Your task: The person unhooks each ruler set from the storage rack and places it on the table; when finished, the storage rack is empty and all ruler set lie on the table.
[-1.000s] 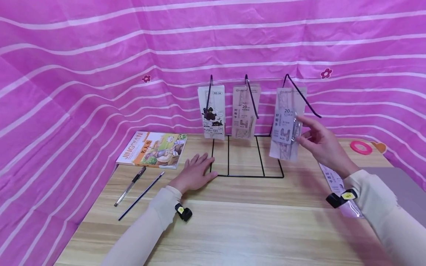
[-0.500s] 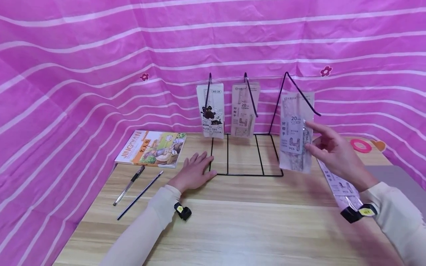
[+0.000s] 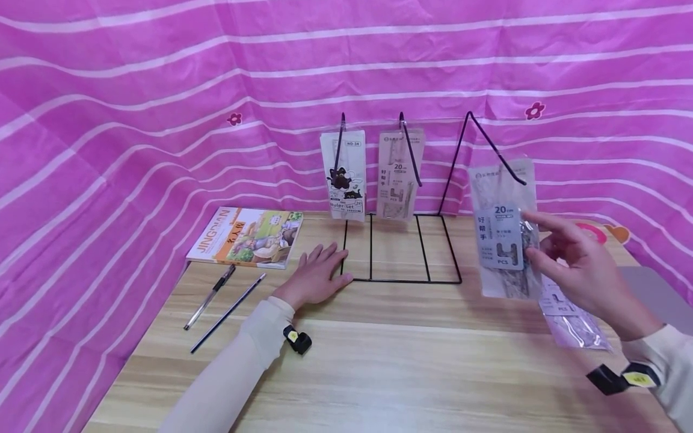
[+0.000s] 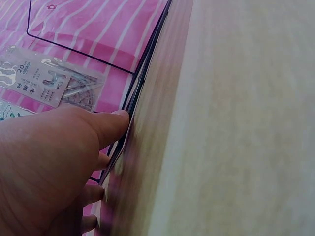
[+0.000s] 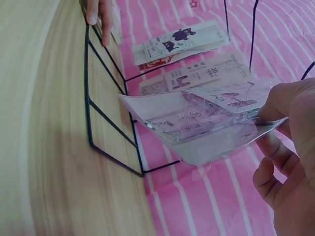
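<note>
My right hand (image 3: pixel 587 273) pinches the right edge of a clear ruler-set packet (image 3: pixel 500 237) marked "20 cm" and "4 PCS". In the head view the packet's top overlaps the bent tip of the right-hand hook on a black wire display rack (image 3: pixel 407 281). On the table, my left hand (image 3: pixel 316 276) rests with fingers spread, thumb and fingertips at the left side of the rack's base. From the left hook hangs a ruler-set packet (image 3: pixel 346 177) with black cats, and from the middle hook another "20 cm" packet (image 3: pixel 399 174).
Another ruler packet (image 3: pixel 574 319) lies on the table behind my right wrist. A picture book (image 3: pixel 246 237), a pen (image 3: pixel 210 297) and a dark pencil-like stick (image 3: pixel 227 314) lie at left. Back right are a pink ring (image 3: pixel 591 231) and a grey mat (image 3: pixel 649 294).
My right hand has drawn the packet along the right hook, forward, down and to the right, out to the hook's tip. The left hand stays at the rack's base.
</note>
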Demonstrator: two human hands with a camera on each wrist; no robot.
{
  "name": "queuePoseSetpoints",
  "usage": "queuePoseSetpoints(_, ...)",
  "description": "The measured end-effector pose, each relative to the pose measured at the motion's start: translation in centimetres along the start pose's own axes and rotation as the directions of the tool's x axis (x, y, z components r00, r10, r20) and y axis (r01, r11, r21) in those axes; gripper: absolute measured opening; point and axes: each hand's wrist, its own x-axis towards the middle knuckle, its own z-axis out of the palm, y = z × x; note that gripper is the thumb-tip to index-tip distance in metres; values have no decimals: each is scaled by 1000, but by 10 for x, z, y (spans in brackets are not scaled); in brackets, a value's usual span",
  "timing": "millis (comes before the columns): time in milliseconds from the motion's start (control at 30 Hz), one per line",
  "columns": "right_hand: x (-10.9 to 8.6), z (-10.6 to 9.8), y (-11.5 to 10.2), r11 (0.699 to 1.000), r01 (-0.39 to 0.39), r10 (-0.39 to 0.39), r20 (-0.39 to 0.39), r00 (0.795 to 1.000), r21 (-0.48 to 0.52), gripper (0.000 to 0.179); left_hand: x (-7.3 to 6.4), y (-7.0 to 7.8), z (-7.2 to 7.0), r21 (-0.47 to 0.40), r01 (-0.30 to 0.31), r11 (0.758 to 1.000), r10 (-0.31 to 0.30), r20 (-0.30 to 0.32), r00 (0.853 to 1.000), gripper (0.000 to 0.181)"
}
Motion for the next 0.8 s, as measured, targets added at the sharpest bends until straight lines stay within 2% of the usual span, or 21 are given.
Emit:
queuePoseSetpoints(333,-23,-8,-4,992,127,-126,-29,992,6,67,0,-1,0,0,0,1000,0,0,1000,72)
queuePoseSetpoints(433,-28,-11,-5,993,115,-115,-35,993,-1,67,0,-1,0,2,2,1000,-2,1,1000,71)
queuePoseSetpoints(600,-38,-18,-10,999,34,-34,-21,999,19,65,0,0,0,-3,0,1000,0,4,1000,71)
queuePoseSetpoints(800,-49,-26,-18,999,40,-40,-25,999,29,66,0,0,0,1,-4,1000,4,-4,1000,72)
